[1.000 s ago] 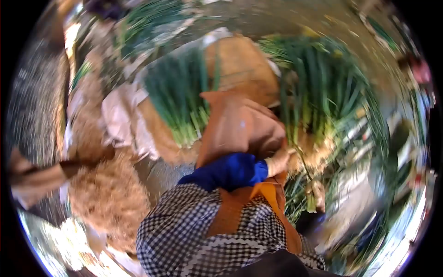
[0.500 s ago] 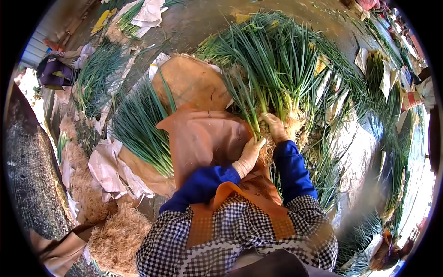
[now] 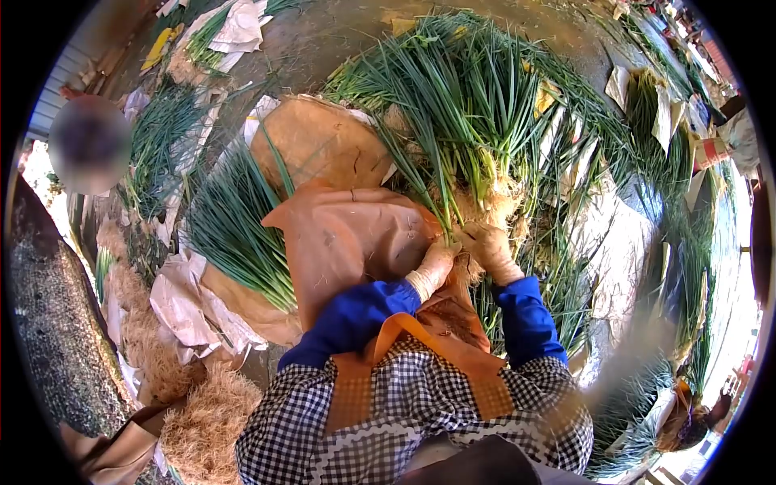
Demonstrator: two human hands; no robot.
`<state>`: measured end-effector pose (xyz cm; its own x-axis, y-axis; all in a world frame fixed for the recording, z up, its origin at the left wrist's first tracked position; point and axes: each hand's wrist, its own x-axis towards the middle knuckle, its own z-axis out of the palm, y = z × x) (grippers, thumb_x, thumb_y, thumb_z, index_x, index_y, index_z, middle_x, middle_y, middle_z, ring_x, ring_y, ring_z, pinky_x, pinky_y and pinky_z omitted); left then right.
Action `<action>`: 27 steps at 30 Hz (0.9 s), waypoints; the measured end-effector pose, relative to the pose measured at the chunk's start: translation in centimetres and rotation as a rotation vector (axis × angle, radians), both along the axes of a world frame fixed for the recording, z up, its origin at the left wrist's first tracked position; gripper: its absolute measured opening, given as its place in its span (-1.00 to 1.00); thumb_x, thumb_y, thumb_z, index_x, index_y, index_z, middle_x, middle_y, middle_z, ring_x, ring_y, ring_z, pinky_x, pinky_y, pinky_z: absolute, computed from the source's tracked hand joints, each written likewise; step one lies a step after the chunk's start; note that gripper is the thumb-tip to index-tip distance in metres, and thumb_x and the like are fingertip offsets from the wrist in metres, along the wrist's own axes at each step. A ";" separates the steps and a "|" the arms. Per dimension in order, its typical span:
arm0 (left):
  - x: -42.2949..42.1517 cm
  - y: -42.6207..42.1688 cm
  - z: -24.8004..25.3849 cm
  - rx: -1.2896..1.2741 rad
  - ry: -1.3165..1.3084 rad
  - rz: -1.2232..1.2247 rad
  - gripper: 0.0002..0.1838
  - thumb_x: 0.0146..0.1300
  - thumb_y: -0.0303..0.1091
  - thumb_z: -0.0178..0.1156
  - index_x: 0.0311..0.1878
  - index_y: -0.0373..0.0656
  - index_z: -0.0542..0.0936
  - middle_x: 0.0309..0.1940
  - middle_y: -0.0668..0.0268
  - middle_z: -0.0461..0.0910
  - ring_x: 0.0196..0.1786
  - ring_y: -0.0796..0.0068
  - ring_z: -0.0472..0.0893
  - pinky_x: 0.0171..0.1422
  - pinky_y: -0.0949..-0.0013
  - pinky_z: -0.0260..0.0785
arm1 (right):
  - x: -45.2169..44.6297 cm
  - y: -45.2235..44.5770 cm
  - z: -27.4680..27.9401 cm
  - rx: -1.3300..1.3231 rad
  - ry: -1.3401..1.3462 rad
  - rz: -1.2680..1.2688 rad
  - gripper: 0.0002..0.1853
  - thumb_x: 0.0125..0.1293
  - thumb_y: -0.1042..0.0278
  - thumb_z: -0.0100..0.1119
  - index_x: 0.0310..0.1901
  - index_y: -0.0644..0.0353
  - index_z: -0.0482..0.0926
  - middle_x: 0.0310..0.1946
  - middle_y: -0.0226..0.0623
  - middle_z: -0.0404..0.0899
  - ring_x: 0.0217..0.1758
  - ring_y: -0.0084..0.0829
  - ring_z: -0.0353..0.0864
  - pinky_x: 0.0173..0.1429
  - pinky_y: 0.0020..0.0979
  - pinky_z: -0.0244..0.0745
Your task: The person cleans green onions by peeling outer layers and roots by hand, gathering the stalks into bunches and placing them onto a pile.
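Observation:
A few long green onion stalks (image 3: pixel 441 190) stand up from between my hands, their pale ends at my fingers. My left hand (image 3: pixel 439 260) is closed on the stalks near their base. Beside it, almost touching, my right hand (image 3: pixel 488 249) has its fingers bent in at the root end; what they hold is too small to make out. Just beyond my hands lies a large pile of green onions (image 3: pixel 477 105) with tangled roots (image 3: pixel 497 204). An orange apron (image 3: pixel 356 238) covers my lap, left of my hands.
A neat onion bundle (image 3: pixel 242 230) lies on brown sacking at the left. Trimmed roots (image 3: pixel 212 420) are heaped at the lower left. A person (image 3: pixel 90 145) is at the upper left. Another person's sleeve (image 3: pixel 740 141) shows at the right edge, near more onions and pale sheets.
My right hand has moved down from the onion pile to beside my left hand, its fingers now at the root end of the stalks. The view has shifted slightly.

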<state>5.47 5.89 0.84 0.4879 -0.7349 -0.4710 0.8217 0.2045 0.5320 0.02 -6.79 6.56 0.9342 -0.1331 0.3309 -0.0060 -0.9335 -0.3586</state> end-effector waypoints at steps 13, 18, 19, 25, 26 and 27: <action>0.1 0.4 1.6 -0.041 0.005 -0.049 -0.67 0.27 -0.27 0.11 0.05 -0.20 0.44 -0.11 0.36 0.48 -0.04 0.51 0.45 0.08 0.46 0.28 | -2.5 -2.4 5.6 0.514 0.287 -0.535 -0.65 0.27 0.08 0.07 -0.06 0.13 0.57 -0.18 -0.23 0.63 -0.21 -0.36 0.63 -0.09 -0.48 0.50; 1.9 1.5 3.0 -0.107 0.090 -0.235 -0.63 0.28 -0.17 0.09 0.07 -0.17 0.42 -0.10 0.33 0.49 -0.04 0.42 0.48 0.09 0.30 0.34 | 6.8 -3.0 -0.4 1.195 0.572 -0.071 -0.60 0.27 -0.02 0.07 -0.30 0.23 0.60 -0.70 -0.47 0.41 -0.62 -0.59 0.38 -0.51 -0.50 0.26; 2.4 1.7 4.1 -0.194 0.212 -0.225 -0.61 0.30 -0.16 0.06 0.09 -0.18 0.41 -0.06 0.28 0.49 -0.03 0.39 0.49 0.13 0.27 0.33 | 7.4 -2.7 -0.8 1.255 0.516 -0.130 -0.61 0.27 -0.02 0.07 -0.35 0.22 0.58 -0.70 -0.50 0.39 -0.63 -0.62 0.35 -0.54 -0.53 0.24; 0.7 0.1 -1.1 -0.219 0.554 0.030 -0.49 0.28 0.11 -0.02 0.05 -0.13 0.44 -0.11 0.21 0.52 -0.10 0.31 0.49 0.09 0.25 0.35 | 6.2 2.5 -1.5 -0.011 -0.009 -0.334 -0.72 0.22 0.14 0.17 -0.53 0.12 0.45 -0.70 -0.25 0.43 -0.66 -0.43 0.46 -0.55 -0.35 0.35; 0.8 0.2 -1.1 -0.216 0.558 0.028 -0.49 0.28 0.11 -0.02 0.05 -0.13 0.44 -0.11 0.21 0.52 -0.10 0.31 0.49 0.09 0.25 0.35 | 5.2 2.8 -1.1 -0.009 -0.005 -0.337 -0.72 0.22 0.14 0.17 -0.53 0.12 0.45 -0.70 -0.25 0.43 -0.66 -0.43 0.46 -0.55 -0.35 0.35; 0.9 0.4 -1.2 -0.161 0.441 0.022 -0.51 0.28 0.10 -0.02 0.02 -0.13 0.44 -0.12 0.22 0.52 -0.11 0.30 0.49 0.07 0.26 0.37 | 4.0 2.8 -0.6 0.095 -0.022 -0.242 -0.72 0.22 0.15 0.17 -0.54 0.11 0.45 -0.70 -0.28 0.44 -0.65 -0.45 0.47 -0.55 -0.34 0.35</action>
<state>6.42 6.29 -0.39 0.2832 -0.8072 -0.5180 0.9567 0.2756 0.0935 3.98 -3.94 5.95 0.8643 -0.3830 0.3261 -0.2161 -0.8681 -0.4469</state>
